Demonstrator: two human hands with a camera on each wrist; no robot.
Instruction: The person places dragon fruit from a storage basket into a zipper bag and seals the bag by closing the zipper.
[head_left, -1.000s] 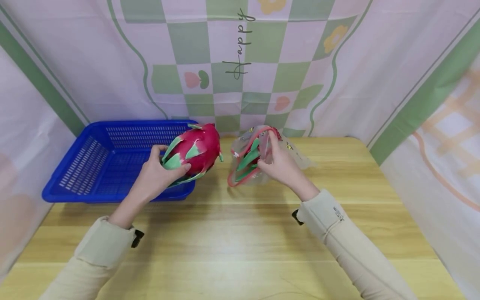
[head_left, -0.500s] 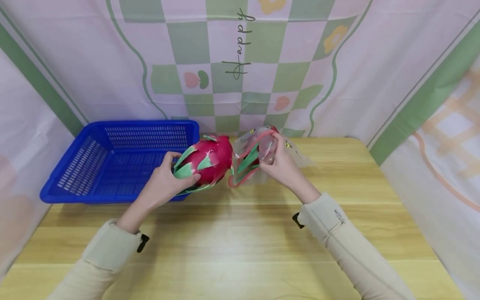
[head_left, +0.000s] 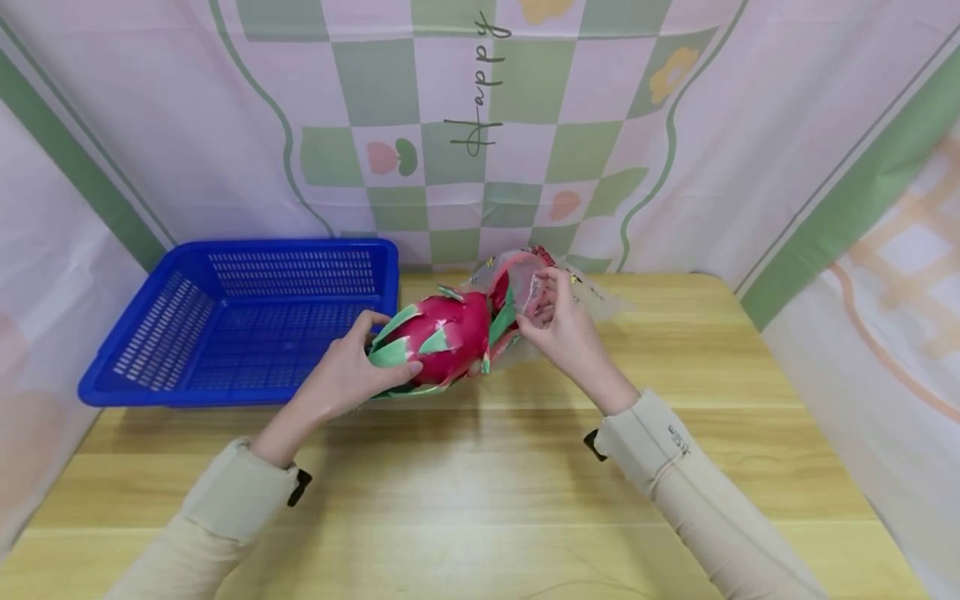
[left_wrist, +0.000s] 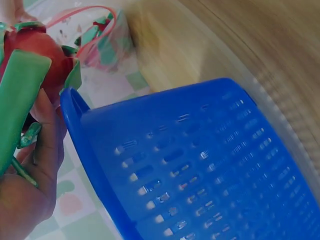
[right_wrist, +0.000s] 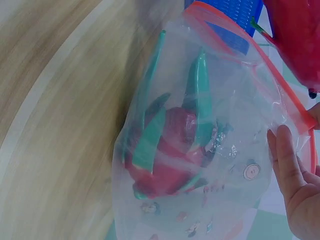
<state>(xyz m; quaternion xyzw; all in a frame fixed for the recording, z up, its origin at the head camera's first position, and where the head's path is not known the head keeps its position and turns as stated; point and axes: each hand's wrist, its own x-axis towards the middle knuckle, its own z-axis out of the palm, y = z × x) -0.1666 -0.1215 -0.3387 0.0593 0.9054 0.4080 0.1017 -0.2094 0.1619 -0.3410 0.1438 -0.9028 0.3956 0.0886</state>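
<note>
My left hand [head_left: 348,371] grips a red dragon fruit [head_left: 453,333] with green scales, thumb on its near side. Its far end is at the mouth of a clear zip bag [right_wrist: 240,165] with a pink-red rim. With my right hand [head_left: 566,333] I pinch the bag's rim, keeping the mouth spread toward the left. Inside the bag lies another dragon fruit [right_wrist: 170,145], seen through the printed plastic in the right wrist view. In the left wrist view the held fruit [left_wrist: 42,55] is partly covered by a green scale and my fingers.
A blue plastic basket [head_left: 105,367] with slotted walls stands at the left of the wooden table [head_left: 465,492], close beside my left hand. Behind the table hangs a checked curtain [head_left: 450,92].
My left hand has carried the dragon fruit rightward and a little nearer, from the basket's right edge to the bag's mouth. The right hand has stayed at the rim.
</note>
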